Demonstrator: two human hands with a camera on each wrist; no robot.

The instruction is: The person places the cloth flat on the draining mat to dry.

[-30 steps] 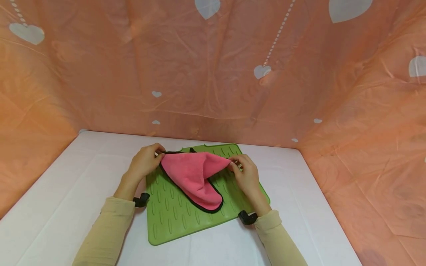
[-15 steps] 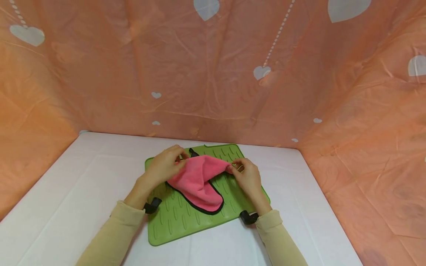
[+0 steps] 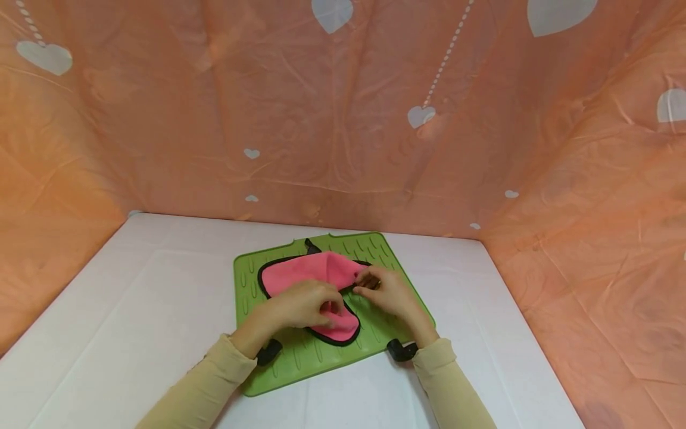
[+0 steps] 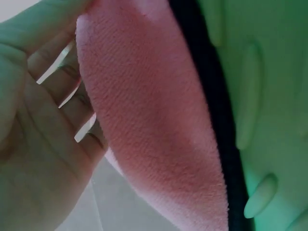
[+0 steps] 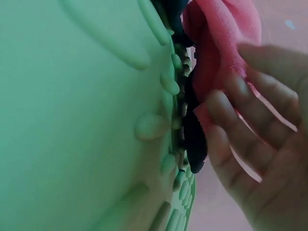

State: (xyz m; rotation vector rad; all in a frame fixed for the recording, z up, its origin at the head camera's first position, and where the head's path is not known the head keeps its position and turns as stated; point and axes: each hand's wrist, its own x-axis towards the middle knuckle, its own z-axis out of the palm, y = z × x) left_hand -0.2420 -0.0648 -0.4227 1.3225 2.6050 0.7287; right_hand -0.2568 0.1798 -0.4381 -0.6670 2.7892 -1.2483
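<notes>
cloth (image 3: 289, 274), pink and black-edged, lies on green mat (image 3: 372, 328); right hand (image 3: 393, 293) pinches it at three o'clock; left hand (image 3: 300, 305) bends over its five-o'clock end, grip impossible to tell.

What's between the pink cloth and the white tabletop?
The green ridged mat lies between the pink cloth and the white tabletop; the head view shows it.

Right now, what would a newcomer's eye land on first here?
Likely the black-edged fuzzy pink cloth, loosely folded on the ridged green mat, lower centre in the head view. Then the left hand over its near flap, right hand at its right end. Behind, the heart-patterned orange sheet fills the upper view.
</notes>
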